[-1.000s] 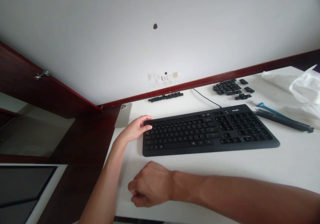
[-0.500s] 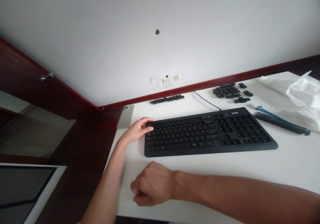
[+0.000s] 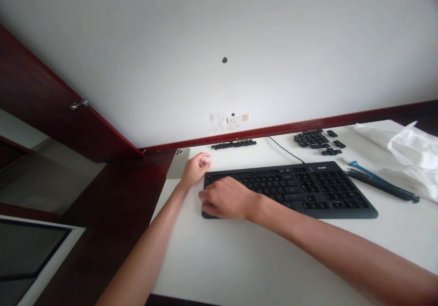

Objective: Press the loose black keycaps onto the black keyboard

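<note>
A black keyboard [image 3: 290, 189] lies on the white table, with bare sockets where keycaps are off at its right side. Over the keyboard's left end is my right hand [image 3: 227, 198], its fingers curled and blurred; whether they pinch anything is hidden. My left hand [image 3: 196, 169] is just beyond the keyboard's upper left corner, thumb and fingers curved apart with nothing between them. A row of loose black keycaps [image 3: 233, 144] sits near the wall, and a cluster of keycaps [image 3: 311, 138] lies behind the keyboard's right part.
A phone [image 3: 178, 162] lies at the table's left edge beside my left hand. To the right of the keyboard are a blue-handled tool [image 3: 367, 168], a dark long object [image 3: 383, 185] and a crumpled white bag [image 3: 415, 148]. A cable [image 3: 285, 148] runs towards the wall.
My right hand has moved from the table in front of the keyboard up over its left end. My left hand has come off the keyboard's corner, and the view has tilted upward.
</note>
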A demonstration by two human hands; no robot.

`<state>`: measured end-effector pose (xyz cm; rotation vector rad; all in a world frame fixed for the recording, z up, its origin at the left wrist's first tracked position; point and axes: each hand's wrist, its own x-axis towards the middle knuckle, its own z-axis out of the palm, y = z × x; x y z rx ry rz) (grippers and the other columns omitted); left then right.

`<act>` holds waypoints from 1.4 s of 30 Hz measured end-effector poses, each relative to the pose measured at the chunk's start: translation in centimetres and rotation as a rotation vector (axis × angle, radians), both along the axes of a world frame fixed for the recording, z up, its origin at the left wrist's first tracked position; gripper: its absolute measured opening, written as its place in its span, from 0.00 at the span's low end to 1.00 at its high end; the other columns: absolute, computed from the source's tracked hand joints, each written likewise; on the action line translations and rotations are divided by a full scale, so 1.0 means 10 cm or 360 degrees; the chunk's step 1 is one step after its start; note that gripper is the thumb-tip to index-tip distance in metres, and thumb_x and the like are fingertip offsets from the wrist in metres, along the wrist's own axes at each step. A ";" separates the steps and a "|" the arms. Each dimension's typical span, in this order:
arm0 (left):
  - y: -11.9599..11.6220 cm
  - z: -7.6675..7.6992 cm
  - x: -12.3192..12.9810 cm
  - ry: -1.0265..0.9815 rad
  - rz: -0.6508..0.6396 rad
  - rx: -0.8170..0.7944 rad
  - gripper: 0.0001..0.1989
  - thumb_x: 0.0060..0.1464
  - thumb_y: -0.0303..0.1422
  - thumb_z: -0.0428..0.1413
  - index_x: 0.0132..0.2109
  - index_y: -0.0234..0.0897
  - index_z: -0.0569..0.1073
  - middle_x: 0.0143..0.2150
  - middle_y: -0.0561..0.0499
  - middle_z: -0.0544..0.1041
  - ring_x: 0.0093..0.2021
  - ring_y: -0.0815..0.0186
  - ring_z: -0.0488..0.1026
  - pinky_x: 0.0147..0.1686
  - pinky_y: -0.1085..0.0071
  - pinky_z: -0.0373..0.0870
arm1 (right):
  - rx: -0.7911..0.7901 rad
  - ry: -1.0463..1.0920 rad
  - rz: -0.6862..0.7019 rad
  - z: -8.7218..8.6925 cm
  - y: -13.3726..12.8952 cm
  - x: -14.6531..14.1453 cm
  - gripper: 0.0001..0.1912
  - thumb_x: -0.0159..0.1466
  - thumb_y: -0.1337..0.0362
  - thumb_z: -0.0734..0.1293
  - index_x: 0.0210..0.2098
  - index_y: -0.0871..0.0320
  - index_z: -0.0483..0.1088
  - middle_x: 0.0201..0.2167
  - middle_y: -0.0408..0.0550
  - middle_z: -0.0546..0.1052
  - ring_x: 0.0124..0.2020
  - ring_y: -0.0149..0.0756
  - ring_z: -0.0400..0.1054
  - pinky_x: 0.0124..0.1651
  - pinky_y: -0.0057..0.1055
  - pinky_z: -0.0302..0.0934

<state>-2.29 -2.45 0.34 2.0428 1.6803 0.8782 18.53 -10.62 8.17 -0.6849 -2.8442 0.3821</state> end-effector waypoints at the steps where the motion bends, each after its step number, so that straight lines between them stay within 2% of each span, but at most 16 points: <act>1: 0.06 0.01 0.00 0.0053 0.0013 0.0018 0.17 0.58 0.37 0.58 0.53 0.41 0.77 0.32 0.55 0.76 0.28 0.68 0.68 0.35 0.72 0.65 | 0.0013 0.0022 -0.0098 0.04 0.12 0.07 0.10 0.69 0.61 0.63 0.38 0.58 0.74 0.33 0.50 0.80 0.32 0.38 0.71 0.32 0.32 0.52; 3: 0.17 0.02 0.00 0.0170 0.0059 0.0043 0.17 0.57 0.34 0.57 0.54 0.42 0.77 0.30 0.56 0.75 0.28 0.67 0.69 0.35 0.71 0.64 | 0.0054 0.0061 -0.0296 0.08 0.36 0.22 0.09 0.69 0.62 0.64 0.38 0.57 0.75 0.35 0.50 0.80 0.35 0.38 0.72 0.34 0.31 0.54; 7: 0.32 0.03 0.02 0.0384 0.0068 0.0117 0.21 0.60 0.31 0.55 0.59 0.49 0.76 0.31 0.55 0.76 0.31 0.65 0.72 0.37 0.70 0.65 | 0.0053 -0.0021 -0.0678 0.05 0.80 0.56 0.11 0.69 0.63 0.63 0.45 0.57 0.77 0.41 0.53 0.81 0.41 0.43 0.75 0.39 0.32 0.59; 10: 0.33 0.03 0.03 0.0542 -0.0003 0.0168 0.25 0.63 0.30 0.52 0.65 0.55 0.71 0.39 0.53 0.80 0.36 0.62 0.75 0.41 0.69 0.66 | -0.0007 -0.0204 -0.0801 -0.04 1.04 0.81 0.14 0.68 0.64 0.64 0.49 0.57 0.77 0.46 0.54 0.82 0.48 0.47 0.75 0.46 0.35 0.62; 12: 0.31 0.03 0.03 0.0634 -0.0053 0.0180 0.27 0.64 0.28 0.50 0.67 0.57 0.68 0.48 0.52 0.80 0.41 0.61 0.76 0.43 0.68 0.67 | -0.0109 -0.0246 -0.0815 -0.10 1.15 0.93 0.15 0.67 0.63 0.65 0.51 0.56 0.77 0.45 0.53 0.82 0.48 0.47 0.75 0.47 0.36 0.64; 14: 0.31 0.03 0.04 0.0708 -0.0074 0.0177 0.28 0.65 0.27 0.49 0.68 0.57 0.68 0.52 0.51 0.79 0.43 0.60 0.77 0.43 0.67 0.67 | -0.0224 -0.0263 -0.0789 -0.14 1.21 1.01 0.15 0.66 0.62 0.66 0.50 0.55 0.77 0.44 0.51 0.83 0.47 0.46 0.76 0.47 0.36 0.65; 17: 0.31 0.03 0.03 0.0728 -0.0083 0.0178 0.26 0.65 0.27 0.48 0.65 0.56 0.71 0.50 0.51 0.79 0.42 0.60 0.77 0.42 0.67 0.67 | -0.0282 -0.0259 -0.0748 -0.16 1.24 1.06 0.14 0.64 0.62 0.66 0.47 0.54 0.79 0.43 0.49 0.83 0.45 0.45 0.76 0.47 0.36 0.65; 20: 0.31 0.03 0.01 0.0590 -0.0117 0.0215 0.24 0.63 0.26 0.50 0.60 0.53 0.76 0.48 0.52 0.80 0.40 0.62 0.76 0.40 0.69 0.65 | -0.0234 -0.0261 -0.0736 -0.16 1.23 1.06 0.14 0.64 0.62 0.66 0.47 0.54 0.79 0.43 0.49 0.83 0.45 0.46 0.76 0.47 0.38 0.65; 22: 0.31 0.02 -0.02 0.0465 -0.0130 0.0210 0.21 0.60 0.26 0.53 0.55 0.50 0.79 0.40 0.53 0.79 0.35 0.64 0.74 0.36 0.71 0.63 | -0.0220 -0.0267 -0.0727 -0.16 1.22 1.06 0.14 0.64 0.61 0.66 0.46 0.54 0.79 0.43 0.49 0.83 0.45 0.46 0.76 0.47 0.38 0.65; 25: 0.30 0.01 -0.04 0.0318 -0.0139 0.0153 0.14 0.59 0.28 0.55 0.48 0.45 0.81 0.25 0.56 0.70 0.26 0.67 0.66 0.30 0.71 0.57 | -0.0226 -0.0257 -0.0721 -0.16 1.21 1.06 0.14 0.65 0.60 0.66 0.47 0.53 0.79 0.44 0.49 0.83 0.45 0.45 0.76 0.46 0.37 0.65; 27: 0.30 0.00 -0.03 0.0222 -0.0188 0.0098 0.11 0.60 0.31 0.56 0.45 0.44 0.82 0.22 0.58 0.63 0.24 0.68 0.61 0.28 0.71 0.54 | -0.0245 -0.0227 -0.0724 -0.15 1.20 1.04 0.14 0.64 0.60 0.67 0.48 0.52 0.78 0.42 0.48 0.83 0.43 0.44 0.77 0.43 0.36 0.66; 31: 0.30 -0.04 -0.01 -0.0102 -0.0352 -0.0022 0.09 0.58 0.34 0.59 0.44 0.41 0.82 0.22 0.59 0.60 0.24 0.70 0.57 0.28 0.72 0.53 | -0.0213 -0.0067 -0.0692 -0.17 1.20 0.96 0.14 0.64 0.61 0.67 0.48 0.54 0.78 0.41 0.48 0.83 0.41 0.43 0.77 0.44 0.35 0.67; 35: 0.34 -0.07 -0.03 -0.0435 -0.0299 0.0055 0.11 0.57 0.34 0.60 0.46 0.38 0.79 0.23 0.61 0.55 0.24 0.71 0.54 0.29 0.73 0.55 | -0.0129 0.0083 -0.0642 -0.27 1.18 0.87 0.16 0.66 0.65 0.65 0.51 0.56 0.77 0.48 0.52 0.82 0.47 0.45 0.77 0.50 0.38 0.68; 39: 0.32 -0.06 -0.03 -0.0350 -0.0228 0.0067 0.07 0.58 0.33 0.57 0.42 0.37 0.78 0.22 0.60 0.54 0.23 0.71 0.53 0.27 0.73 0.52 | 0.0017 0.0196 -0.0471 -0.38 1.09 0.71 0.24 0.69 0.69 0.60 0.62 0.56 0.70 0.58 0.56 0.77 0.56 0.47 0.72 0.57 0.42 0.65; 42: 0.30 -0.05 -0.01 -0.0222 -0.0212 0.0076 0.06 0.58 0.31 0.56 0.40 0.38 0.78 0.21 0.60 0.54 0.23 0.70 0.54 0.27 0.73 0.51 | 0.0078 0.0150 -0.0400 -0.42 1.01 0.56 0.30 0.68 0.73 0.57 0.68 0.56 0.64 0.57 0.59 0.76 0.54 0.46 0.73 0.54 0.40 0.66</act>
